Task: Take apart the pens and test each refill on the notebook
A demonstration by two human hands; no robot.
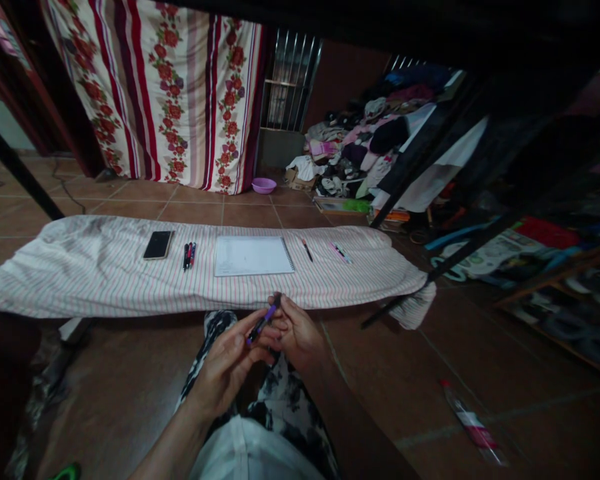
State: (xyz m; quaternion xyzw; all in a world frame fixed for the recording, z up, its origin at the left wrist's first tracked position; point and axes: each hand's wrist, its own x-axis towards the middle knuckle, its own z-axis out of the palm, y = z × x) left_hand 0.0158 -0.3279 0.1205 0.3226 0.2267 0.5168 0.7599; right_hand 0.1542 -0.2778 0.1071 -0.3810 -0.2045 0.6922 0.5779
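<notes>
Between my two hands, above my lap, is a purple and black pen (263, 323), tilted with its dark end up to the right. My left hand (225, 360) has its fingers around the pen's lower end. The fingers of my right hand (300, 333) pinch the dark upper end. Just beyond lies a spiral notebook (254, 256) on a striped cloth (110, 287). Left of the notebook are several pens (189, 257) in a bunch and a dark-screened phone (159, 245). Right of it lie an orange and black pen (307, 250) and some pink and white pens (341, 253).
A flowered curtain (190, 100) hangs behind, with a purple basin (263, 185) on the tiled floor near it. Piled clothes (360, 143) fill the back right. A plastic bottle (474, 427) lies on the floor at right. Dark metal bars (460, 253) slant across the right side.
</notes>
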